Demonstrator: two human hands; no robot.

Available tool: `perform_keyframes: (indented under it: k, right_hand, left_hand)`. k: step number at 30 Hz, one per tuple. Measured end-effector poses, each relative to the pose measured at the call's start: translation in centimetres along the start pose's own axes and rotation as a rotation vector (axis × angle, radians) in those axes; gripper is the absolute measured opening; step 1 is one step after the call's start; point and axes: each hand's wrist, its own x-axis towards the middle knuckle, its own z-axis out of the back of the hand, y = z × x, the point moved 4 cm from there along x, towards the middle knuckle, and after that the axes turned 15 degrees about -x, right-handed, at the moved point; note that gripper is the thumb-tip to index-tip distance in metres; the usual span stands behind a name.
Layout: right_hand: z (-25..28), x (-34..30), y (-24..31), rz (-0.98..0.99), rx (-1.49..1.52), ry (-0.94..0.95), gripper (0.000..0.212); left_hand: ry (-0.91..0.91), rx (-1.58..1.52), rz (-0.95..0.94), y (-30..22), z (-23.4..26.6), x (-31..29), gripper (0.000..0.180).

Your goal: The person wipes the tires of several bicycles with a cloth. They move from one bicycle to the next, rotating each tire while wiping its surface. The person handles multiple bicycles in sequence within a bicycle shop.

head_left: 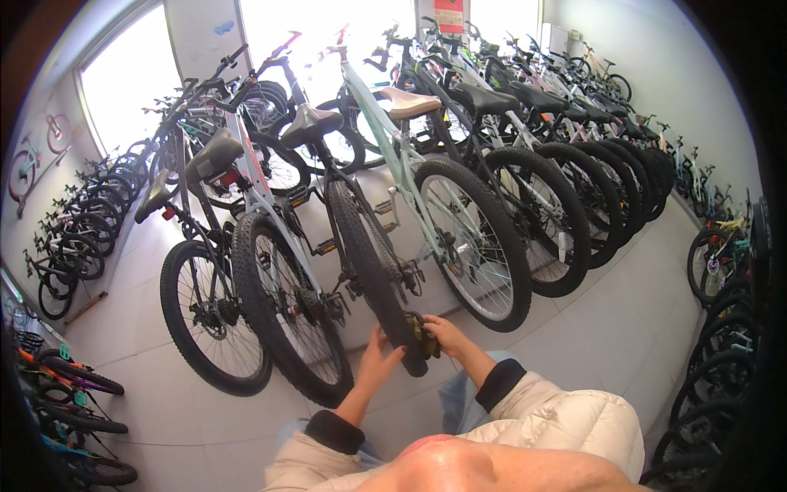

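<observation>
In front of me a black bicycle's rear wheel stands upright, its knobbly tyre toward me. My left hand is at the left side of the tyre's lower part, its fingers and thumb apart; whether it presses on the rubber I cannot tell. On the other side, my right hand grips a crumpled olive-brown cloth against or close beside the tyre. Part of the cloth is hidden behind the wheel. That bicycle's dark saddle is farther off, above its wheel.
Left of the wheel stands a white-and-red bicycle; to its right, a pale green one with a tan saddle. More bicycles continue rightward in a row. Others line both walls, with orange and purple ones at lower left. Grey tiles cover the floor.
</observation>
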Motion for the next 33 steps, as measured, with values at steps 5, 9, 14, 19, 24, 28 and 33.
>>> perform_keyframes:
  k: [5, 9, 14, 19, 24, 28, 33]
  right_hand:
    - [0.2, -0.3, 0.0, -0.031, -0.026, 0.026, 0.034]
    - [0.5, 0.2, -0.8, -0.018, -0.042, 0.031, 0.035]
    - [0.6, 0.4, -1.3, -0.003, -0.070, 0.062, 0.036]
    - [-0.1, -0.2, -0.7, 0.023, -0.129, 0.088, 0.035]
    - [-1.1, -0.6, -0.1, 0.057, -0.250, 0.134, 0.034]
    - [-1.3, -0.6, 0.0, 0.058, -0.228, 0.162, 0.034]
    - [-1.1, -0.3, 0.0, 0.038, -0.227, 0.172, 0.031]
  left_hand:
    - [-0.022, 0.030, 0.064, 0.2, 0.1, -0.2, 0.089]
    - [0.006, -0.007, 0.034, 0.4, -0.1, -0.2, 0.084]
    - [0.039, -0.066, -0.037, 1.4, -0.1, 0.1, 0.075]
    - [0.028, -0.070, -0.041, 2.7, 0.1, 0.3, 0.072]
    - [0.049, -0.077, -0.028, 2.9, 0.1, 0.2, 0.071]
    - [0.058, -0.064, -0.052, 2.6, 0.1, 0.3, 0.071]
    - [0.069, -0.060, -0.044, 2.0, 0.0, 0.2, 0.075]
